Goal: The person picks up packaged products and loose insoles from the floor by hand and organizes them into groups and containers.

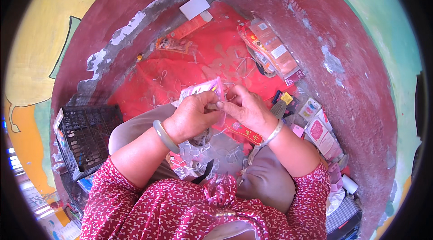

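Observation:
A clear plastic pouch with a pink edge [198,88] and coloured print is held up in front of my lap. My left hand [191,117] is closed on its near side, thumb against bent fingers. At the pouch's pink right edge, the thumb and fingers of my right hand [249,108] pinch together. The thumbs are almost touching. The fingers hide part of the pouch, and what is inside it cannot be made out clearly. Beneath my hands a red printed strip [243,132] lies by my knees.
A black plastic crate [88,138] stands at the left by my knee. Along the right wall lie brown cardboard boxes [273,50] and small packaged goods [319,131]. A white box [194,7] sits in the far corner, on a red sheet [212,55] strewn with white ties.

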{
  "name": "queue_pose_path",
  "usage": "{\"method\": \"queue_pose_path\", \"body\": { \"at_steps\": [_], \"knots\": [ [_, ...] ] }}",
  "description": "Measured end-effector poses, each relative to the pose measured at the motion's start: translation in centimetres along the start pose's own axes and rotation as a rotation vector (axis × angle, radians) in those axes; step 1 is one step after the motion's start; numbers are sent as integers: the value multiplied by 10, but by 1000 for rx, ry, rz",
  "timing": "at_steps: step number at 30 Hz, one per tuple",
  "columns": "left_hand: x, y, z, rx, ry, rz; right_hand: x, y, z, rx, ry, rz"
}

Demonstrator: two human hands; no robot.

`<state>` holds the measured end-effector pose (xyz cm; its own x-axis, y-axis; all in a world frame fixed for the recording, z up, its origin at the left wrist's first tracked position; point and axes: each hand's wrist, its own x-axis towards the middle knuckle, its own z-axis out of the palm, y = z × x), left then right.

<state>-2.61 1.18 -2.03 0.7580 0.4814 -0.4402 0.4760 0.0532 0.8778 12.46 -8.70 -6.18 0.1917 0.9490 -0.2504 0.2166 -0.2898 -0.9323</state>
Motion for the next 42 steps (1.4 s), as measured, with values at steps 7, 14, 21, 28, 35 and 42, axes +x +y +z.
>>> {"method": "queue_pose_path", "body": {
  "at_steps": [7, 14, 21, 28, 35, 42],
  "knots": [
    [-5, 1, -12, 321, 158, -30, -9, 9, 1, 213, -45, 30],
    [-15, 8, -4, 268, 83, 114, -26, 2, -12, 63, 136, -165],
    [-16, 19, -4, 9, -67, 81, -33, 21, -25, 762, 237, 20],
    [-12, 24, -4, 434, 53, 108, -31, 36, -38, 1227, 59, -88],
    [-9, 8, 16, 622, 140, 207, -26, 23, -1, 1295, 167, 8],
    [5, -7, 0, -125, 249, 79, -23, -6, -26, 938, 219, -244]
  ]
}}
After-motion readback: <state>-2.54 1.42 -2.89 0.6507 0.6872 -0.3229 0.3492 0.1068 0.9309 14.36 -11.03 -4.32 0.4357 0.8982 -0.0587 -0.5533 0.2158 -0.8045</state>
